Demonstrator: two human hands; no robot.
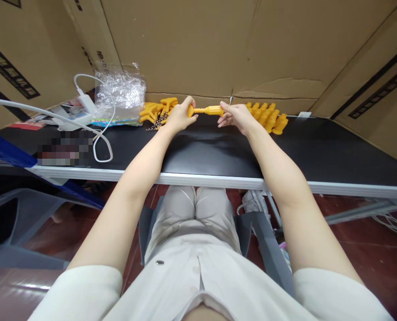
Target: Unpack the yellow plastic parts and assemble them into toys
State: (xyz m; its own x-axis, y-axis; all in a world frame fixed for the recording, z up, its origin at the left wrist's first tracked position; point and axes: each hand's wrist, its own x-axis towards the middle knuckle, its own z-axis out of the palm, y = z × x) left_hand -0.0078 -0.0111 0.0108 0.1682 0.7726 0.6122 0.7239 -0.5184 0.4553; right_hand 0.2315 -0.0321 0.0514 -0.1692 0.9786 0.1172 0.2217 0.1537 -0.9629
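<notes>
Both my hands hold one yellow plastic corkscrew (213,110) level above the black table. My left hand (181,117) is closed on its handle end, with a thin ribbed yellow shaft showing between the hands. My right hand (234,117) pinches the far end of its wider sleeve between thumb and fingers. Just left of my left hand lies a pile of yellow T-shaped handles (150,111), with dark metal spirals (158,121) beside them. Several yellow sleeve pieces (268,117) lie in rows to the right of my right hand.
Cardboard walls (192,49) enclose the table's back and sides. Clear plastic bags (120,96) and a power strip (73,120) with a looping white cable (111,151) occupy the left side. A small white piece (304,114) lies at the back right. The table's pale front edge (212,180) crosses before me.
</notes>
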